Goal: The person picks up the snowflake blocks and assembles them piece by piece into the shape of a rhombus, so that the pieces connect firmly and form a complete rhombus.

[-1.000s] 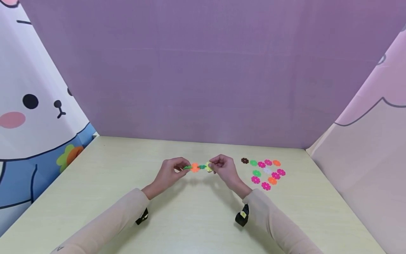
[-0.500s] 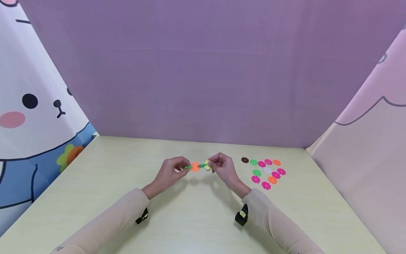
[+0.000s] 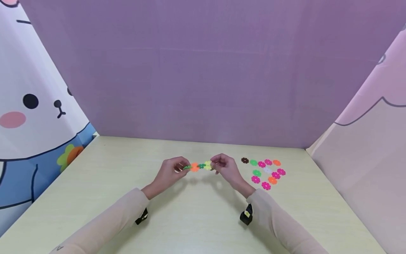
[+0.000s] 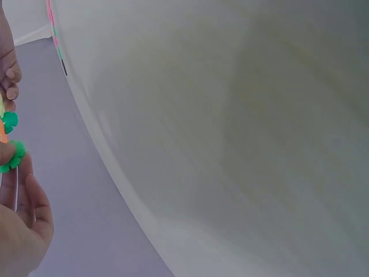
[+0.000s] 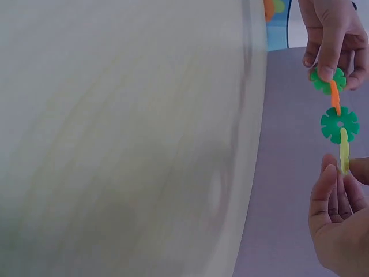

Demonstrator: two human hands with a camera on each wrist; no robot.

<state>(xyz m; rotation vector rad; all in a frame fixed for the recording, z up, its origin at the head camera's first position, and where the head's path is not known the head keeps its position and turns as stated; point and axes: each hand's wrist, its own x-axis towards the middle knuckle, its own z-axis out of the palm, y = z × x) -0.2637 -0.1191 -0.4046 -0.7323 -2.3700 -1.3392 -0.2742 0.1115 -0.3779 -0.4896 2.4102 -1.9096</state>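
Note:
Between my two hands, above the table, stretches a chain of flower-shaped plastic discs slotted edge to edge. My left hand [image 3: 170, 173] pinches the green disc [image 5: 328, 79] at its left end. Then come an orange disc [image 3: 195, 167] and a second green disc [image 5: 339, 125]. At the right end is a yellow disc [image 3: 207, 165], its edge pinched between thumb and fingers of my right hand [image 3: 227, 170]. In the right wrist view the green discs face the camera, while the orange and yellow ones show edge-on. The left wrist view catches only part of the chain.
Several loose discs lie flat on the table [image 3: 190, 218] to the right of my right hand, among them a brown disc [image 3: 245, 160], a white disc [image 3: 267, 170] and a pink disc [image 3: 266, 186]. A purple panel [image 3: 203, 70] stands behind the table.
My right hand has shifted slightly right, and more of the yellow disc shows beside its fingertips. The left hand has stayed nearly still; the loose discs have not moved.

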